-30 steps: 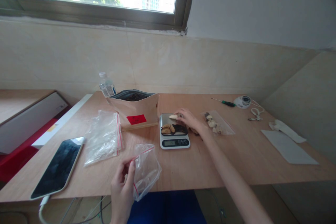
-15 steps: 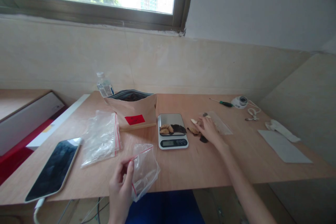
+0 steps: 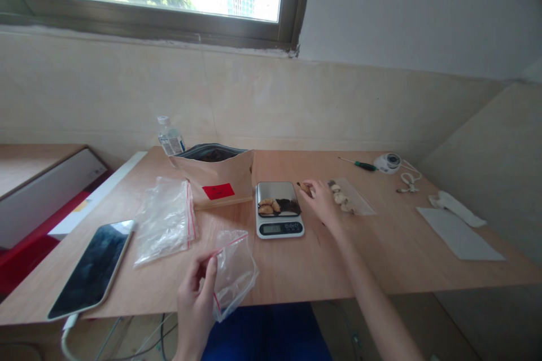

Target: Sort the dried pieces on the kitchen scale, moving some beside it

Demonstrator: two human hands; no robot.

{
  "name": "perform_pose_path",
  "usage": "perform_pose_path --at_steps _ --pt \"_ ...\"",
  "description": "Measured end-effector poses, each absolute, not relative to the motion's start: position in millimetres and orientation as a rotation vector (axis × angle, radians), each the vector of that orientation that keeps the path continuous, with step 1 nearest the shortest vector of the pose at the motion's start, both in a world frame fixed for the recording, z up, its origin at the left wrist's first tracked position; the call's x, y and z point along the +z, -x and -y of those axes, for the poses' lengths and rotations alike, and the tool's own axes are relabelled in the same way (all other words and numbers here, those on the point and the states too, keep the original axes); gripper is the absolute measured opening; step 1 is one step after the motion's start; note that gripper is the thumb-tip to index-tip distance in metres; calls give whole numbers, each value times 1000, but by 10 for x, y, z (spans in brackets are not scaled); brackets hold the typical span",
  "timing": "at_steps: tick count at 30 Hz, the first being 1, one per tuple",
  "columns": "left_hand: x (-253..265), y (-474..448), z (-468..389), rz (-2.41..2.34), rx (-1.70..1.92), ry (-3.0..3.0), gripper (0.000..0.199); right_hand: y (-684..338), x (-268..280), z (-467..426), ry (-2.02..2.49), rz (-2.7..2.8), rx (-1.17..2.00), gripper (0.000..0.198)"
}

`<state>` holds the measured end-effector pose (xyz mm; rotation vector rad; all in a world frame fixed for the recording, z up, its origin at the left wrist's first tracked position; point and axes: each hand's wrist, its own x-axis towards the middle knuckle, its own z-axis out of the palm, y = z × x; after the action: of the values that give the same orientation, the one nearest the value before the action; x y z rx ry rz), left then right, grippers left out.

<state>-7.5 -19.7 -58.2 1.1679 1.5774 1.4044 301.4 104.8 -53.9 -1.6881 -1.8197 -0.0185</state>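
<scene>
At six o'clock, the left hand (image 3: pixel 195 299) pinches the red-striped mouth of a clear zip bag (image 3: pixel 234 271) at the counter (image 3: pixel 381 259) edge. Farther, toward one o'clock, the right hand (image 3: pixel 320 201) grips a brown piece (image 3: pixel 303 186) beside the scale (image 3: pixel 278 210).

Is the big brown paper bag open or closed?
Open. The brown paper bag stands upright on the table with its top spread wide, showing its dark inside.
</scene>
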Motion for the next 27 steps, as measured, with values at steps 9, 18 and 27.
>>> perform_pose_path --at_steps 9,18,27 --pt "-609 168 209 -1580 1383 -1158 43 -2880 -519 -1125 1637 1852 114 27" --pt "-625 102 182 -1564 1392 -1179 42 -3492 -1015 -1053 1945 1855 -41 28" --pt "-619 86 212 -1581 1369 -1187 42 -3468 -1090 -1118 1936 1819 30 28"
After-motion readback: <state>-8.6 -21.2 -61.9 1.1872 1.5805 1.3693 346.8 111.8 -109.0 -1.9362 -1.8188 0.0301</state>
